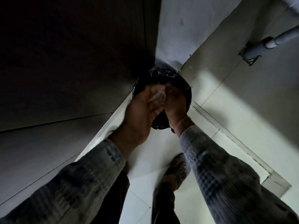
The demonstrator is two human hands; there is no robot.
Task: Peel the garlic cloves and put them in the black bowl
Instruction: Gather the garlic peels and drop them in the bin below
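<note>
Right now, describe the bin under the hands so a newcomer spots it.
Follow the pale tiled floor to the corner where the dark panel meets the grey wall. The round bin stands there, below the left hand and right hand. Only it is round, with a crinkled glossy black liner.

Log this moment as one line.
phase: peel disposal | left hand: open, papery skins on palm | right hand: touching left palm | below: black-lined bin | black bowl: not in view

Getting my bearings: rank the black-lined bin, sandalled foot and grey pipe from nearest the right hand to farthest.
From the right hand:
1. black-lined bin, directly beneath it.
2. sandalled foot, on the floor below.
3. grey pipe, far upper right.
</note>
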